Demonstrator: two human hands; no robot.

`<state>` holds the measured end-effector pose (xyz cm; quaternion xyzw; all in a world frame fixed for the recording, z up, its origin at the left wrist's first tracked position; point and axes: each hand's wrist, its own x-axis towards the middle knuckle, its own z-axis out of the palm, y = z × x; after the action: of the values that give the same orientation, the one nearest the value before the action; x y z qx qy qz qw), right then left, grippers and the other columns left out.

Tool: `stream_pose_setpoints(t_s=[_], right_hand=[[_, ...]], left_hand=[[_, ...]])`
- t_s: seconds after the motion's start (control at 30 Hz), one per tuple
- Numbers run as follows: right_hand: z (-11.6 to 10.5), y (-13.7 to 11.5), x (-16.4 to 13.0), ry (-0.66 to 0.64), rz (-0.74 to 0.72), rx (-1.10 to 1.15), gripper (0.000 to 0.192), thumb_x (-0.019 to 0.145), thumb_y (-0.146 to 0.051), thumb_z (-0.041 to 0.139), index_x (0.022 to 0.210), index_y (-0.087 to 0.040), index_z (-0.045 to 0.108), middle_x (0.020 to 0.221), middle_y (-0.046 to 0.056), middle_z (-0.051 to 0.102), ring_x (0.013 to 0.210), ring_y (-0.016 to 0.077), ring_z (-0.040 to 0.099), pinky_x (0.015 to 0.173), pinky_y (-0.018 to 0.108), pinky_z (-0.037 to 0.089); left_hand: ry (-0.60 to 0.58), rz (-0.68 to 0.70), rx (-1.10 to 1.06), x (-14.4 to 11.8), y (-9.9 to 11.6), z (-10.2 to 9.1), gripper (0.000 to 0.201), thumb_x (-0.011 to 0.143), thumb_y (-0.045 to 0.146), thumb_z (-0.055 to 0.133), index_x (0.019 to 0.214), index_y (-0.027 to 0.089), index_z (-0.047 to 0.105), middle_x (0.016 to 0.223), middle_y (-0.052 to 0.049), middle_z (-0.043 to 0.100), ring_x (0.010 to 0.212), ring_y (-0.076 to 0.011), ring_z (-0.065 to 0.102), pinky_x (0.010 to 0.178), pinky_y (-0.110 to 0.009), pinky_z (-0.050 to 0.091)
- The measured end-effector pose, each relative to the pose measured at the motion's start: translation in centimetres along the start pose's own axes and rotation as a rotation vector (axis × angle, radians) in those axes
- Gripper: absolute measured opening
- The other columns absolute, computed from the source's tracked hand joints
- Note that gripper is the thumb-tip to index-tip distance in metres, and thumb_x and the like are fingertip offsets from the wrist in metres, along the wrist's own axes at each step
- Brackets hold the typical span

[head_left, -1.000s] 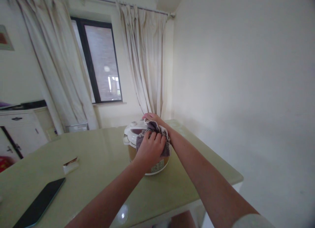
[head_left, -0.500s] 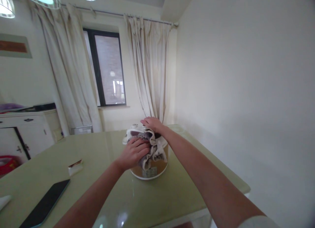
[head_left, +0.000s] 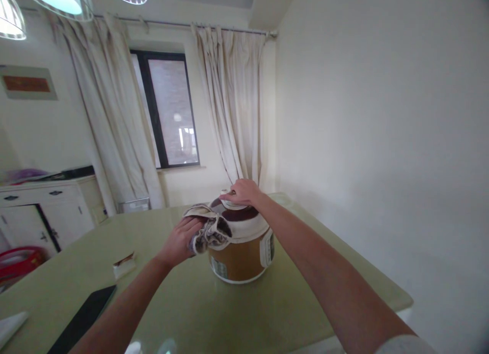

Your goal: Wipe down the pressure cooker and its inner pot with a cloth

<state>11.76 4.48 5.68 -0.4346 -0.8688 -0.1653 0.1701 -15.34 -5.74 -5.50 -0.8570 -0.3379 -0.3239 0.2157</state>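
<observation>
A round cooker (head_left: 240,252) with a tan body and a white and dark lid stands on the pale green table (head_left: 183,298). My right hand (head_left: 244,192) rests flat on top of the lid, over its handle. My left hand (head_left: 179,240) clutches a crumpled grey and white cloth (head_left: 209,230) and presses it against the left edge of the lid.
A dark phone (head_left: 82,319) and a small wrapped packet (head_left: 124,265) lie on the table's left part. A white corner of paper (head_left: 9,326) shows at the far left. A white cabinet (head_left: 42,211), a red item (head_left: 17,260), curtains and a window stand behind.
My left hand has dragged the cloth from the cooker's front over to the left rim of the lid. The cooker has turned, so its side panel faces right. My right hand stays on the lid.
</observation>
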Motion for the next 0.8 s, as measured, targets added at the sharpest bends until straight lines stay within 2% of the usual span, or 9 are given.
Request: stream_pose_setpoints(t_s=[0.13, 0.27, 0.33, 0.4, 0.47, 0.53, 0.63, 0.7, 0.8], right_hand=[[0.4, 1.3, -1.2, 0.051, 0.039, 0.012, 0.095, 0.087, -0.097, 0.032, 0.088, -0.016, 0.083, 0.096, 0.019, 0.077, 0.096, 0.0303, 0.071, 0.079, 0.035, 0.046], [2.1, 2.2, -1.9, 0.151, 0.13, 0.22, 0.086, 0.095, -0.089, 0.033, 0.089, -0.018, 0.082, 0.099, 0.013, 0.076, 0.095, 0.0233, 0.068, 0.081, 0.03, 0.043], [2.9, 2.7, -1.9, 0.156, 0.127, 0.375, 0.084, 0.1, -0.084, 0.03, 0.09, -0.019, 0.082, 0.095, 0.01, 0.075, 0.092, 0.0207, 0.067, 0.082, 0.029, 0.043], [3.5, 3.2, -1.7, 0.161, 0.101, 0.533, 0.085, 0.101, -0.082, 0.028, 0.088, -0.018, 0.082, 0.091, 0.009, 0.076, 0.09, 0.0209, 0.067, 0.083, 0.029, 0.044], [3.9, 3.6, -1.5, 0.185, 0.099, 0.71, 0.085, 0.1, -0.084, 0.03, 0.089, -0.018, 0.082, 0.092, 0.009, 0.077, 0.093, 0.0221, 0.068, 0.086, 0.03, 0.046], [4.3, 4.0, -1.3, 0.207, 0.156, 0.883, 0.085, 0.099, -0.084, 0.03, 0.095, -0.017, 0.082, 0.097, 0.01, 0.079, 0.094, 0.0225, 0.07, 0.088, 0.031, 0.049], [4.7, 4.6, -1.0, 0.247, 0.292, 1.043, 0.088, 0.099, -0.084, 0.028, 0.102, -0.015, 0.082, 0.102, 0.013, 0.079, 0.092, 0.0224, 0.071, 0.086, 0.033, 0.052], [4.8, 4.8, -0.8, 0.269, 0.351, 1.071, 0.091, 0.1, -0.083, 0.023, 0.101, -0.014, 0.083, 0.102, 0.015, 0.079, 0.092, 0.0223, 0.07, 0.085, 0.033, 0.052], [4.7, 4.9, -0.6, 0.22, 0.339, 1.025, 0.089, 0.101, -0.081, 0.024, 0.095, -0.015, 0.084, 0.098, 0.013, 0.079, 0.092, 0.0228, 0.071, 0.088, 0.033, 0.051]], left_hand=[[-0.091, -0.24, -0.137, 1.5, 0.1, -0.6, 0.039, 0.073, 0.027, 0.078, 0.11, 0.021, 0.068, 0.116, -0.011, 0.075, 0.114, -0.0322, 0.069, 0.102, -0.047, 0.056], [-0.244, -0.509, -0.536, 3.6, 1.1, -2.7, 0.065, 0.061, 0.042, 0.091, 0.118, 0.02, 0.067, 0.12, -0.01, 0.076, 0.11, -0.0322, 0.071, 0.097, -0.044, 0.06], [-0.3, -0.587, -0.748, 4.8, 1.8, -3.5, 0.076, 0.061, 0.049, 0.092, 0.127, 0.022, 0.066, 0.12, -0.01, 0.077, 0.11, -0.0318, 0.073, 0.097, -0.045, 0.06], [-0.308, -0.595, -0.833, 6.3, 2.4, -3.6, 0.075, 0.065, 0.054, 0.09, 0.129, 0.023, 0.068, 0.121, -0.009, 0.078, 0.111, -0.0312, 0.073, 0.1, -0.046, 0.059], [-0.237, -0.598, -0.758, 8.1, 2.7, -2.8, 0.065, 0.072, 0.062, 0.083, 0.122, 0.023, 0.073, 0.12, -0.009, 0.079, 0.112, -0.0306, 0.073, 0.103, -0.044, 0.057], [-0.182, -0.678, -0.567, 10.1, 2.9, -1.8, 0.059, 0.082, 0.072, 0.069, 0.111, 0.022, 0.077, 0.116, -0.01, 0.08, 0.11, -0.031, 0.074, 0.101, -0.042, 0.056], [-0.223, -0.797, -0.205, 12.4, 3.6, -0.7, 0.069, 0.091, 0.08, 0.046, 0.1, 0.02, 0.079, 0.107, -0.017, 0.081, 0.105, -0.0354, 0.076, 0.091, -0.043, 0.056], [-0.264, -0.762, -0.02, 12.9, 4.8, -0.7, 0.071, 0.095, 0.077, 0.037, 0.099, 0.02, 0.078, 0.102, -0.019, 0.08, 0.099, -0.0367, 0.076, 0.085, -0.043, 0.055], [-0.218, -0.565, 0.095, 12.3, 7.7, -1.0, 0.05, 0.099, 0.063, 0.044, 0.105, 0.024, 0.076, 0.099, -0.013, 0.081, 0.09, -0.0316, 0.076, 0.08, -0.039, 0.054]])
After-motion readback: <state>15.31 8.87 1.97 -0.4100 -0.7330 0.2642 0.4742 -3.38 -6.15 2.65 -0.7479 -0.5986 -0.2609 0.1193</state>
